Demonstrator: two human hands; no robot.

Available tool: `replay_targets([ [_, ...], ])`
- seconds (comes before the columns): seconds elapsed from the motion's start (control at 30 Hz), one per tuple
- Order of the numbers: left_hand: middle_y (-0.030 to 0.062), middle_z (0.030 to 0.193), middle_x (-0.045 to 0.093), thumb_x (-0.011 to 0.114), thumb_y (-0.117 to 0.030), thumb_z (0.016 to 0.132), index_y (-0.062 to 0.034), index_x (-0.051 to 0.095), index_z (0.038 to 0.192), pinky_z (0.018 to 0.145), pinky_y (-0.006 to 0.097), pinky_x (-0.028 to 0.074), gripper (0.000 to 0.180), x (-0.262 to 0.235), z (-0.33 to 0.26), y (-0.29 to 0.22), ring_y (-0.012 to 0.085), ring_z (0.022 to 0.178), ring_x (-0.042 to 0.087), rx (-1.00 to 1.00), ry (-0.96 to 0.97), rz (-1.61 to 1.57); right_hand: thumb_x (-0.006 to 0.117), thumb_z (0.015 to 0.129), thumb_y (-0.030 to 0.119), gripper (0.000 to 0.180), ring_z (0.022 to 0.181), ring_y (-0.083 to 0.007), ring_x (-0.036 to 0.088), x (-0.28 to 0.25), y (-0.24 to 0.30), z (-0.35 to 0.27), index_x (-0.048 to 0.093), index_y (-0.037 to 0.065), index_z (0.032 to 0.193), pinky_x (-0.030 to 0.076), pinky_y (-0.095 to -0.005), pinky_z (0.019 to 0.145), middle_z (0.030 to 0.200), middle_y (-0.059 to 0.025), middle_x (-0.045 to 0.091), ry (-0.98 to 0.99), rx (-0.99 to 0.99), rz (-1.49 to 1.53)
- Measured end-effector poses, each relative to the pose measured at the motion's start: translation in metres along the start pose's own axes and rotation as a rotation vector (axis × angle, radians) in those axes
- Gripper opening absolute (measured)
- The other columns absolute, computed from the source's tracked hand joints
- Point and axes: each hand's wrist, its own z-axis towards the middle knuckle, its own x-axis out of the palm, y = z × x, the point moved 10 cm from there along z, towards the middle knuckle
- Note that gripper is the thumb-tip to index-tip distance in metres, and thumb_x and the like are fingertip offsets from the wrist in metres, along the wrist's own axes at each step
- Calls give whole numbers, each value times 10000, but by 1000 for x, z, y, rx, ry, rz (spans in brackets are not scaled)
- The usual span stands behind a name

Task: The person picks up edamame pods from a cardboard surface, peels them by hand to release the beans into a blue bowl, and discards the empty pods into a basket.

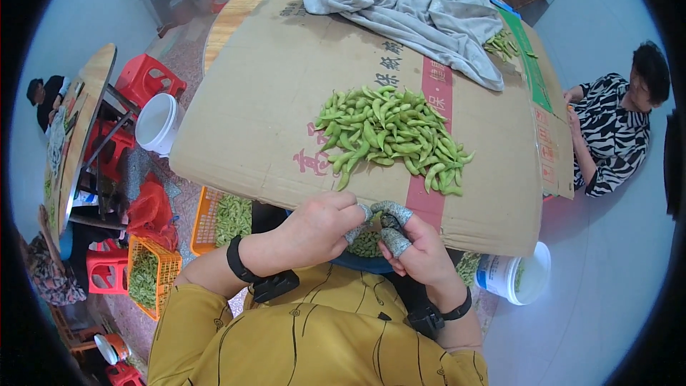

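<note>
A pile of green bean pods (391, 136) lies on a flattened brown cardboard sheet (257, 100) in front of me. My left hand (318, 229) and my right hand (414, 243) meet just below the cardboard's near edge, with grey fabric covers on several fingertips. Their fingertips pinch together on something small that I cannot make out, above a blue bowl (364, 261) of shelled green beans (366, 245) on my lap. Both wrists carry black bands.
A grey cloth (421, 11) lies at the far side of the cardboard, with more pods (500, 44) beside it. A person in a black-and-white top (611, 136) sits at right. White buckets (514, 275) (157, 123), orange crates of pods (214, 218) (150, 271) and red stools (146, 78) stand around.
</note>
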Motion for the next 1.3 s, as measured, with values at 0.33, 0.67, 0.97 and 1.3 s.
replay_targets([
  [0.33,49,804,635,622,-156,914,9,641,1042,582,205,431,210,68,-21,10,82,642,551,-469,385,-1844,496,961,137,301,448,-46,388,32,3,-22,516,98,1258,342,-198,401,672,8,511,208,284,629],
  [0.67,83,638,463,659,-40,599,-65,510,722,531,373,439,194,4,0,-27,268,588,544,179,-118,216,423,921,12,366,498,-56,469,13,6,-25,457,79,1279,420,-202,440,758,-8,548,56,101,224],
  [0.97,97,673,464,583,-57,718,-33,462,748,551,401,431,127,21,2,-21,306,633,544,90,-21,163,439,929,34,294,504,-43,475,1,-3,-25,520,70,1209,409,-191,438,730,9,551,15,132,153],
  [1.3,200,829,582,529,-63,840,11,537,956,675,413,460,139,51,-14,9,405,782,570,-364,336,-744,487,947,67,252,477,-34,441,0,-4,-25,533,60,1194,366,-187,419,707,12,536,-57,52,76],
])
